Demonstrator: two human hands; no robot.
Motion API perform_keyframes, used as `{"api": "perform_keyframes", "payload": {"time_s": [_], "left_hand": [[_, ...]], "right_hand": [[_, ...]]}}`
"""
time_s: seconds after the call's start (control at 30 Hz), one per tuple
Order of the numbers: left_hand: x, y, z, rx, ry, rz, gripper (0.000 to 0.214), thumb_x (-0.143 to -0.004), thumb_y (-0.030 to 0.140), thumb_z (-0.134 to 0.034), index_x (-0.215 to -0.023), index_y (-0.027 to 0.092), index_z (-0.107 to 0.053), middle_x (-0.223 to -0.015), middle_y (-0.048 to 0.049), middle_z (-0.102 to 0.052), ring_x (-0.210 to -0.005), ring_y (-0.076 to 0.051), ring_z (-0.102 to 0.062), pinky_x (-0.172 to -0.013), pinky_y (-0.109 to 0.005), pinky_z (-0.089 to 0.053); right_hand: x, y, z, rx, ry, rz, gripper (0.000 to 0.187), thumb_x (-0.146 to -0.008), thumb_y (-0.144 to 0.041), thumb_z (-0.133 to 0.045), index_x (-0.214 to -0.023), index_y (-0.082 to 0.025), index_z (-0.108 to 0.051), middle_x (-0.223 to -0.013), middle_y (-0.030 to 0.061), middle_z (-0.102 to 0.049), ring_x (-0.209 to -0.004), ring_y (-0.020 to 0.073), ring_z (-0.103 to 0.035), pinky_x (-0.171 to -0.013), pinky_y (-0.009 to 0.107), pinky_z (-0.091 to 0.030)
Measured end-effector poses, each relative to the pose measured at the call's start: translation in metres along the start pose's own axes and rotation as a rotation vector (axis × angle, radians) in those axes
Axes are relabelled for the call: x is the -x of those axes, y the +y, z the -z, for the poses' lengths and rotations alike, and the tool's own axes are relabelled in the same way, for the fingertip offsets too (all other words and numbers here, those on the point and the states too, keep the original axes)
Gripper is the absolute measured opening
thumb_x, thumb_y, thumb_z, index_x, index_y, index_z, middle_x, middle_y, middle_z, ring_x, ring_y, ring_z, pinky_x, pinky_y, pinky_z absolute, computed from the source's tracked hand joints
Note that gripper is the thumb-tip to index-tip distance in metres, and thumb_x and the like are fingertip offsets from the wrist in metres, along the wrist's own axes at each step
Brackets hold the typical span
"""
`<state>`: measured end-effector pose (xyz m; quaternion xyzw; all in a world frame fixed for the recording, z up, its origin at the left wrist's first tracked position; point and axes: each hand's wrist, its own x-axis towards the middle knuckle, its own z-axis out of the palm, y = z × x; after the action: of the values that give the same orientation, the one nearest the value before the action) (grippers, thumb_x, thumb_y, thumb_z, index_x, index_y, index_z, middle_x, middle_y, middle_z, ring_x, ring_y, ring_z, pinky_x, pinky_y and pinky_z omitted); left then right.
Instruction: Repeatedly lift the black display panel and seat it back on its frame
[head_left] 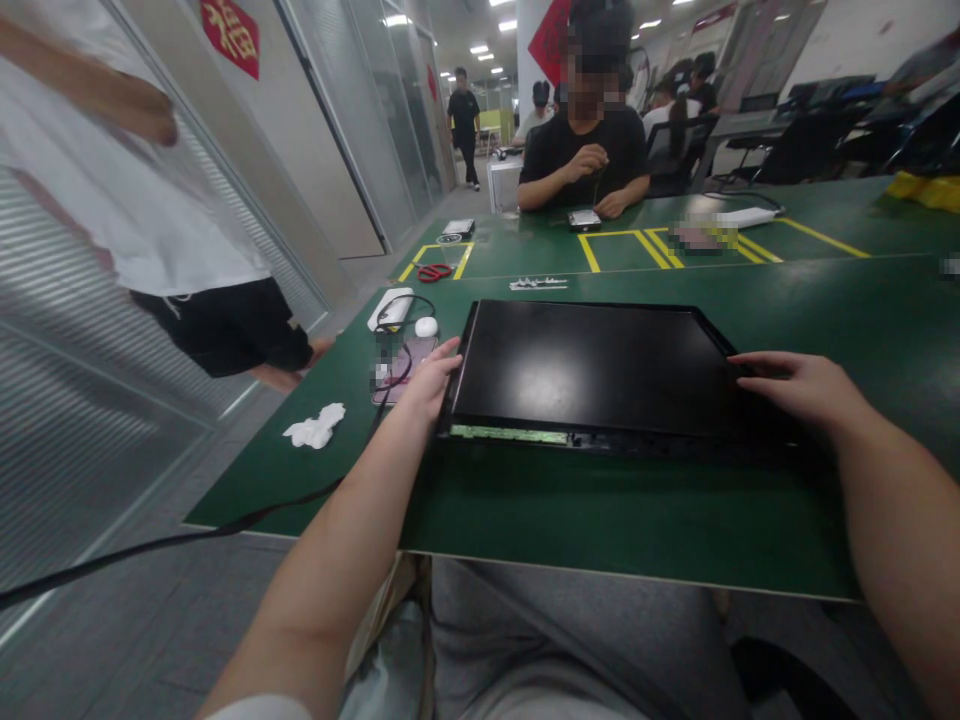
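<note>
The left hand (433, 385) and right hand (808, 388), half open, touch the screen (585, 360); can't tell if they grip. Its strip (510, 435) seems not covered.

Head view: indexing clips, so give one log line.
black panel: green strip at near edge | left hand: at left edge | right hand: at right edge

Glazed partitions (390, 110) are lining the left side, with a red sign (231, 38) hanging there; grey flooring (150, 640) is running below. A green tabletop (600, 510) is filling the foreground. Ceiling lights (480, 47) are glowing; black chairs (799, 150) are standing right rear.
</note>
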<state>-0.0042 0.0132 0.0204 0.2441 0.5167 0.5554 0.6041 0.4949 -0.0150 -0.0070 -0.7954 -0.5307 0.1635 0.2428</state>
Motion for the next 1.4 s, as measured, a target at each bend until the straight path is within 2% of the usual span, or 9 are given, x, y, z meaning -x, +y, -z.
{"api": "perform_keyframes", "payload": {"time_s": [0.17, 0.33, 0.6, 0.77, 0.9, 1.03, 1.17, 1.27, 1.4], "left_hand": [[-0.004, -0.001, 0.005, -0.055, -0.061, 0.014, 0.072, -0.075, 0.002, -0.071, -0.141, 0.023, -0.052, -0.067, 0.0032, -0.068, -0.049, -0.013, -0.065, -0.05, -0.023, -0.054], [-0.001, 0.0, 0.007, -0.068, -0.088, 0.011, 0.08, -0.072, 0.008, -0.079, -0.144, 0.025, -0.048, -0.084, -0.0017, -0.076, -0.062, -0.017, -0.072, -0.062, -0.03, -0.061], [0.006, -0.002, -0.001, -0.108, -0.122, -0.061, 0.061, -0.071, 0.027, -0.087, -0.127, 0.017, -0.065, -0.096, -0.0077, -0.078, -0.086, -0.024, -0.076, -0.077, -0.034, -0.062], [0.009, -0.002, -0.003, -0.165, -0.103, -0.133, 0.054, -0.075, 0.028, -0.081, -0.126, 0.018, -0.068, -0.095, -0.0068, -0.079, -0.095, -0.026, -0.075, -0.083, -0.036, -0.061], [0.012, -0.001, -0.006, -0.177, -0.202, -0.174, 0.05, -0.075, 0.03, -0.077, -0.123, 0.019, -0.072, -0.101, -0.0054, -0.079, -0.102, -0.028, -0.073, -0.088, -0.037, -0.06], [0.015, 0.0, -0.007, -0.158, -0.223, -0.171, 0.051, -0.075, 0.037, -0.075, -0.122, 0.018, -0.072, -0.11, -0.0075, -0.077, -0.11, -0.029, -0.07, -0.093, -0.039, -0.057], [0.018, -0.001, -0.003, -0.196, -0.275, -0.262, 0.061, -0.07, 0.036, -0.081, -0.126, 0.017, -0.069, -0.119, -0.0097, -0.075, -0.118, -0.03, -0.066, -0.101, -0.039, -0.052], [0.022, 0.0, -0.002, -0.21, -0.326, -0.257, 0.066, -0.066, 0.033, -0.084, -0.128, 0.018, -0.068, -0.119, -0.0095, -0.075, -0.118, -0.031, -0.066, -0.101, -0.04, -0.051], [0.027, 0.002, -0.005, -0.191, -0.307, -0.262, 0.063, -0.06, 0.031, -0.086, -0.12, 0.016, -0.072, -0.122, -0.01, -0.073, -0.118, -0.032, -0.065, -0.099, -0.039, -0.051]], "right_hand": [[-0.006, 0.007, -0.002, -0.018, -0.002, 0.025, 0.046, -0.061, -0.038, -0.074, -0.107, -0.03, -0.078, -0.095, 0.0032, -0.076, -0.092, 0.0276, -0.068, -0.086, 0.046, -0.052], [-0.008, 0.01, -0.003, -0.019, 0.024, 0.06, 0.047, -0.06, -0.04, -0.074, -0.105, -0.03, -0.079, -0.088, 0.0039, -0.075, -0.084, 0.0268, -0.068, -0.078, 0.045, -0.053], [0.001, -0.004, 0.001, 0.016, -0.002, 0.023, 0.044, -0.065, -0.036, -0.072, -0.108, -0.03, -0.078, -0.097, 0.0038, -0.075, -0.095, 0.0269, -0.067, -0.088, 0.044, -0.051], [0.005, -0.01, 0.001, 0.036, 0.019, 0.017, 0.044, -0.063, -0.035, -0.072, -0.106, -0.029, -0.079, -0.097, 0.0043, -0.074, -0.093, 0.0264, -0.066, -0.087, 0.043, -0.051], [0.006, -0.01, 0.001, 0.016, 0.02, 0.027, 0.044, -0.062, -0.036, -0.071, -0.105, -0.029, -0.079, -0.094, 0.0042, -0.075, -0.091, 0.0267, -0.066, -0.084, 0.043, -0.052], [0.005, -0.008, 0.001, 0.022, 0.005, 0.03, 0.045, -0.064, -0.037, -0.07, -0.108, -0.03, -0.078, -0.098, 0.0042, -0.074, -0.094, 0.0267, -0.066, -0.085, 0.043, -0.051], [0.005, -0.009, 0.002, 0.058, -0.005, 0.02, 0.044, -0.066, -0.036, -0.07, -0.109, -0.03, -0.078, -0.1, 0.004, -0.073, -0.095, 0.0263, -0.066, -0.088, 0.042, -0.051], [0.005, -0.009, 0.001, 0.058, -0.016, 0.017, 0.044, -0.068, -0.036, -0.069, -0.11, -0.03, -0.077, -0.099, 0.0043, -0.073, -0.093, 0.0258, -0.066, -0.086, 0.042, -0.051], [0.003, -0.006, 0.0, 0.024, -0.014, 0.032, 0.046, -0.066, -0.036, -0.069, -0.111, -0.029, -0.077, -0.099, 0.0051, -0.073, -0.095, 0.0266, -0.066, -0.087, 0.043, -0.051]]}}
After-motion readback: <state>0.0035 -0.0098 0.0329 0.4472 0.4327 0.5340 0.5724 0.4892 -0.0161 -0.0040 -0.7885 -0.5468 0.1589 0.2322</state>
